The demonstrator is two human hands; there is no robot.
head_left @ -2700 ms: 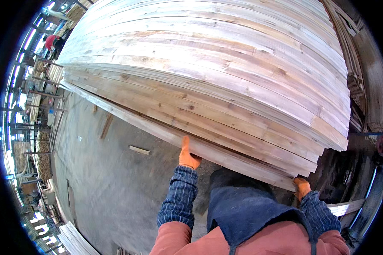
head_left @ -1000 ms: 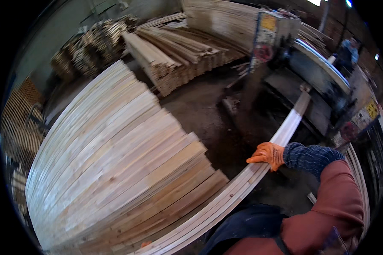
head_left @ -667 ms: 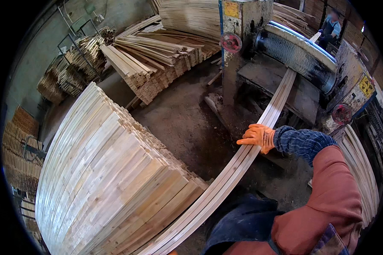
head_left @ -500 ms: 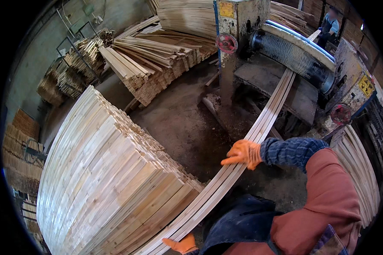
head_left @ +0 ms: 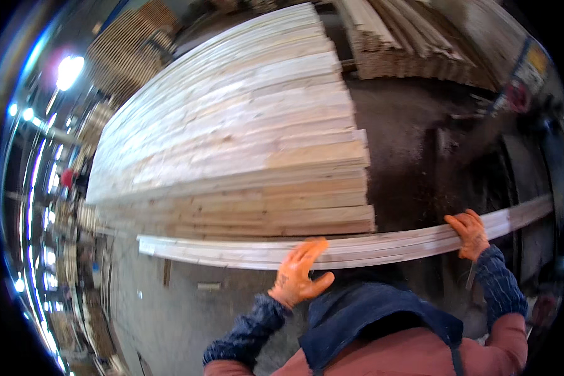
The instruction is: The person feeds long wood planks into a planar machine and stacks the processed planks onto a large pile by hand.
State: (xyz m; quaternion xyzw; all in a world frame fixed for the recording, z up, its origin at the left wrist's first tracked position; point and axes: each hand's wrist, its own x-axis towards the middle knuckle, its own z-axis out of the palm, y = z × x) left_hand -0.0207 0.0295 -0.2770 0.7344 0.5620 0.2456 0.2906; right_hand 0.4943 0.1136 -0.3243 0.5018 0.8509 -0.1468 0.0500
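Several long, pale wooden strips (head_left: 388,249) lie side by side in a bundle just in front of my body. My right hand (head_left: 469,234), in an orange glove, is curled over them near their right part. My left hand (head_left: 299,273), gloved the same way, is at the bundle's near edge, its fingers stretched over the wood and the thumb apart. Beyond the bundle rises a big stack of planks (head_left: 232,131), its near side close along the strips. The strips' left end shows past the left hand; their right end runs into the dark at the right.
A second pile of boards (head_left: 413,56) stands at the back right. Machine parts with a red handwheel (head_left: 517,96) are at the far right. Slatted wood stacks (head_left: 131,47) stand at the far left. A small wood scrap (head_left: 208,286) lies on the concrete floor.
The view has swung to the left, and the machine's roller is out of sight. My left hand has come up beside the strips with fingers spread. The strips' left end now shows.
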